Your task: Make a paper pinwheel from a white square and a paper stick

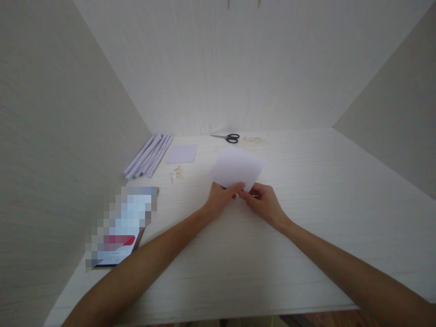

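Out in the middle of the pale wood-grain surface (306,227), both hands are pinching the near edge of a white sheet of paper (237,167). Left hand (220,200) has its grip closed on the lower corner area, thumb on top; right hand (265,203) is pinched onto the same edge just beside it, fingertips almost touching the left's.

If you're starting a roll or fold from that edge, my take: keep both pinches level so the edge stays straight, and go slowly with light pressure. Thin paper creases easily when one side gets ahead of the other.

That sheet looks plain white, rectangular and a bit floppy, with its far end lifted off the surface and tilted away. No print on it that I can see.

Further back on the left there's a bundle of rolled paper tubes (148,156), a flat sheet (181,153) next to them, some small tan bits (176,172), and black-handled scissors (227,137) near the back wall.
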A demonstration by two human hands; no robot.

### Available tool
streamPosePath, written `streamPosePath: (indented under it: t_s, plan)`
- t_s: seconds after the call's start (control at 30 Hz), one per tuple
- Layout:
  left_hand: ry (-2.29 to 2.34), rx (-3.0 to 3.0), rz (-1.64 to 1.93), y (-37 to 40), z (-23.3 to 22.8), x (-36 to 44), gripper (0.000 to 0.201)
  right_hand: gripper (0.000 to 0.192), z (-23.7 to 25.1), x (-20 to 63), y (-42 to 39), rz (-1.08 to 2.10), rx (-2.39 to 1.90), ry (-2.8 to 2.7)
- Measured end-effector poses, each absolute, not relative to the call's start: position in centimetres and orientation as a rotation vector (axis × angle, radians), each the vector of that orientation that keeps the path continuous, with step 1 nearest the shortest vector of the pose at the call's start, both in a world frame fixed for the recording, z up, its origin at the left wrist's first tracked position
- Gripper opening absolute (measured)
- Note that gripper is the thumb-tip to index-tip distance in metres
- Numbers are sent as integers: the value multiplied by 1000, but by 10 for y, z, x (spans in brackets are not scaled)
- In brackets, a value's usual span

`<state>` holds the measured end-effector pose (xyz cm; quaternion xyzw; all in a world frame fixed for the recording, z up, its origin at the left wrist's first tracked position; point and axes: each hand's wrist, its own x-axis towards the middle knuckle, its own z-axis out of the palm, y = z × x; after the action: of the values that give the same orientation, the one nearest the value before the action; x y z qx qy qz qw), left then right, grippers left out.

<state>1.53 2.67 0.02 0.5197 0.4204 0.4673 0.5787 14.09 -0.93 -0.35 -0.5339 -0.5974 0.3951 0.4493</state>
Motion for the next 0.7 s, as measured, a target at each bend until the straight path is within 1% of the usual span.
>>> streamPosePath:
  t_s: [0.2,0.47,0.7]
  plan:
    - [983,1178,1074,29,-1,15,23,21,-7,141,-8,960,-1352,-1465]
    - [990,933,1279,40,-3,10,23,23,-4,141,-9,999,-1346,-1346]
    - [950,995,1258,38,-5,9,21,23,-8,143,-6,1088,-1227,-1061]
